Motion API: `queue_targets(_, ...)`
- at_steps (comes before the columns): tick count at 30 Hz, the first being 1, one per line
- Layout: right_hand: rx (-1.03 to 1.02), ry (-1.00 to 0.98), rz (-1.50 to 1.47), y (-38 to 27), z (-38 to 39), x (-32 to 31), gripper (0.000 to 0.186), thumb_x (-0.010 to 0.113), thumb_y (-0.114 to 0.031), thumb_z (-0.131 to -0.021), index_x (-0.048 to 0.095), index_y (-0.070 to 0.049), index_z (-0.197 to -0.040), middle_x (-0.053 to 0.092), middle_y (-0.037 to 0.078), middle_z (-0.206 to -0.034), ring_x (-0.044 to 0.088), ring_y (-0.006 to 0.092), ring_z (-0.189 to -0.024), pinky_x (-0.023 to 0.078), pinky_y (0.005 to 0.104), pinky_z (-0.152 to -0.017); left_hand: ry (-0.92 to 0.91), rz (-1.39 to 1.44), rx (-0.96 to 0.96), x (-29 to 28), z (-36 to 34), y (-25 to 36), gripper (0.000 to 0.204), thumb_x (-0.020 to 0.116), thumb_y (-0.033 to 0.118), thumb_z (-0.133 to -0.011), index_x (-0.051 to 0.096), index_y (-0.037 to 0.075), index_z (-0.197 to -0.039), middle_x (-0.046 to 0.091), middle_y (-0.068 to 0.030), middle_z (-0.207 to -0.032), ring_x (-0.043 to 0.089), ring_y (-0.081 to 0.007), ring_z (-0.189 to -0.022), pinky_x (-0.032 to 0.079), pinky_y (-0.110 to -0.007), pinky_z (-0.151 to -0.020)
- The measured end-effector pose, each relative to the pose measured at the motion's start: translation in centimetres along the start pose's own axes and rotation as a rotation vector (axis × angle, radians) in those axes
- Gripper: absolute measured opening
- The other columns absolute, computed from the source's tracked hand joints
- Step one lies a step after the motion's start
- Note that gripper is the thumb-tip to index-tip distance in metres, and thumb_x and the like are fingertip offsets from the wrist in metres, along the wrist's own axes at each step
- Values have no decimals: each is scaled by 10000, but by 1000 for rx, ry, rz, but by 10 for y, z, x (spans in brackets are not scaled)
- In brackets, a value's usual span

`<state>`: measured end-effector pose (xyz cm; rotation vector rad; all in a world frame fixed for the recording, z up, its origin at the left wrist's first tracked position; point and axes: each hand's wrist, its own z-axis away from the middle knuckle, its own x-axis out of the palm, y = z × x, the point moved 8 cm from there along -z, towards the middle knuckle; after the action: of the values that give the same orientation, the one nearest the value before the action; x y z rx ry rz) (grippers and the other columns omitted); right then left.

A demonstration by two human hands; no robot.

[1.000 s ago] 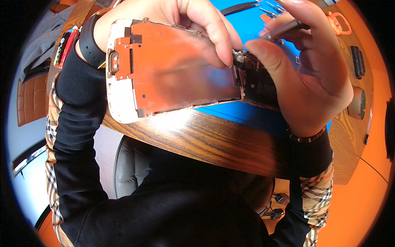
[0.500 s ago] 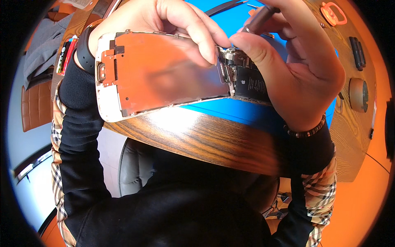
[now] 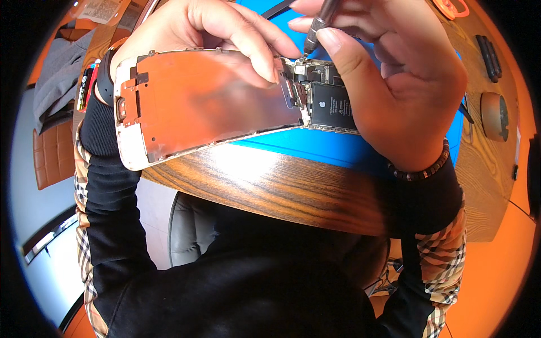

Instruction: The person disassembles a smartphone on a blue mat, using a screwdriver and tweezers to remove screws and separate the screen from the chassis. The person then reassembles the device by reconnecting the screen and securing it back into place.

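An opened phone is raised above the table edge, its screen panel (image 3: 208,107) folded out to the left. The panel's metal back reflects orange. My left hand (image 3: 231,34) grips the panel along its far edge, fingers curled over it near the hinge end. At the right lies the phone body with a black battery (image 3: 331,107), partly covered by my right hand (image 3: 400,96). That hand pinches a dark screwdriver (image 3: 320,27) between thumb and fingers. The screwdriver's tip meets the small metal parts at the body's top corner, by the joint with the panel.
Beneath the phone is a blue mat (image 3: 270,145) on a wooden table (image 3: 282,191). Dark tweezers (image 3: 277,9) lie at the far side. To the right are an orange handled tool (image 3: 453,8), black slim tools (image 3: 488,57) and a round brown container (image 3: 495,116).
The screwdriver has swung more upright, and its tip has come down onto the corner of the phone body. The phone and both hands have shifted slightly left.
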<state>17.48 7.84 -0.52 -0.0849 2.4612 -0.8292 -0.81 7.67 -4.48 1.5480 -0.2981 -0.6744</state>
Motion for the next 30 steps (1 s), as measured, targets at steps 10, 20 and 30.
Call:
queue_targets(10, -6, 14, -6, 0, -1, -1, 565, 815, 88, -887, 641, 84, -1424, 763, 125, -1112, 716, 164, -870, 596, 270, -822, -47, -30, 73, 3, -4, 4, 96, 863, -27, -893, 867, 32, -969, 763, -255, -1281, 778, -291, -1127, 608, -375, -1037)
queue_targets(20, -25, 35, -26, -2, -2, 0, 566, 810, 81, -889, 639, 87, -1428, 762, 125, -1099, 709, 164, -854, 593, 268, -810, -68, -6, 76, 2, -3, 4, 97, 859, 2, -906, 865, 21, -1001, 753, -265, -1299, 769, -307, -1160, 603, -386, -1054)
queue_targets(30, -63, 95, -57, -5, -8, -2, 567, 806, 73, -891, 637, 90, -1432, 761, 124, -1085, 701, 164, -837, 591, 266, -797, -53, -14, 59, 3, -3, 7, 101, 864, 1, -900, 870, 29, -997, 756, -263, -1297, 773, -304, -1136, 605, -377, -1036)
